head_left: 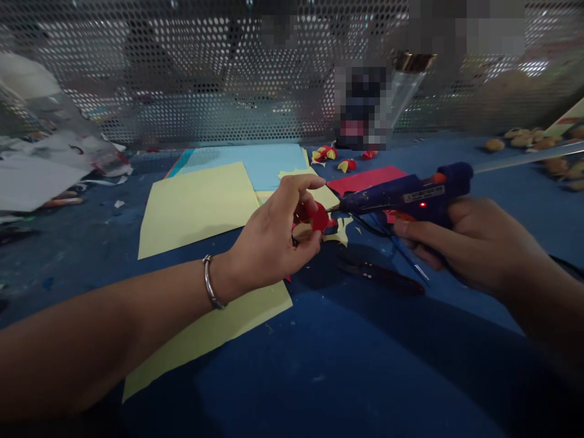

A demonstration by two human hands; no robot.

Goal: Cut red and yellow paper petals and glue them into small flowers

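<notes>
Between the fingertips of my left hand [278, 231] is a small rounded piece of red paper [320, 218], held up above the table. My right hand [474, 243] is wrapped round the handle of a blue hot glue gun [401, 196]; a small red light glows on its side and a long clear glue stick [524, 158] sticks out of its back. The gun's metal nozzle points left and is at the red piece, perhaps touching it. Below lie dark-handled snips [387, 278] and a blue pen-like tool [410, 258], partly behind my right hand.
Yellow paper sheets [196, 210] and light blue paper [255, 161] lie on the blue table [328, 377]. Behind are red-and-yellow paper pieces [325, 153] and a red sheet [365, 178]. A perforated metal panel [205, 79] closes off the back. Round brown objects [524, 140] sit far right.
</notes>
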